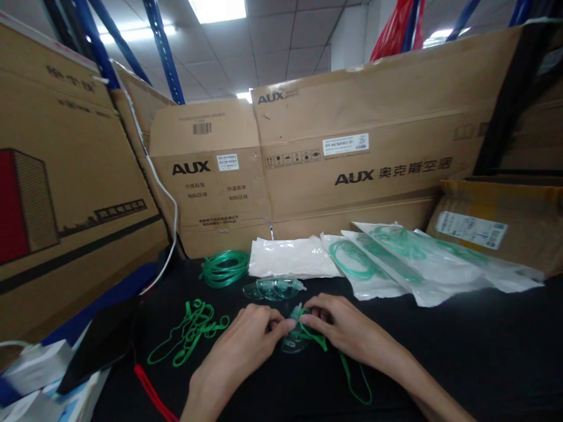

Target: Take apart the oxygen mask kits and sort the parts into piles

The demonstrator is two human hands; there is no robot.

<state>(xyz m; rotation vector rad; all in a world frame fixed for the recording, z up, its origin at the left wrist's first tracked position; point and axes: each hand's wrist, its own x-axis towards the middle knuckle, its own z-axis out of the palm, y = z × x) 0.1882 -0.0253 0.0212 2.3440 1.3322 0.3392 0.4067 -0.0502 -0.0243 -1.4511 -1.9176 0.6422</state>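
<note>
Between my two hands is a clear greenish oxygen mask [295,344] on the black table. My left hand [253,337] pinches the mask's left side with thumb and fingers. My right hand [336,322] pinches a green elastic strap [317,336] against the mask's upper right; the strap's loose loop hangs down toward the lower right. Just behind the hands lie several more clear masks [273,289], nested in a row. To the left of my left hand sits a tangled heap of green elastic straps [193,331].
A coil of green tubing [225,268] lies behind the straps, beside a stack of white pouches [292,257]. Filled clear-and-white packages [409,258] spread at the right. Cardboard [308,176] walls the back. A black tablet-like device [101,343] and white adapters [37,369] are at left.
</note>
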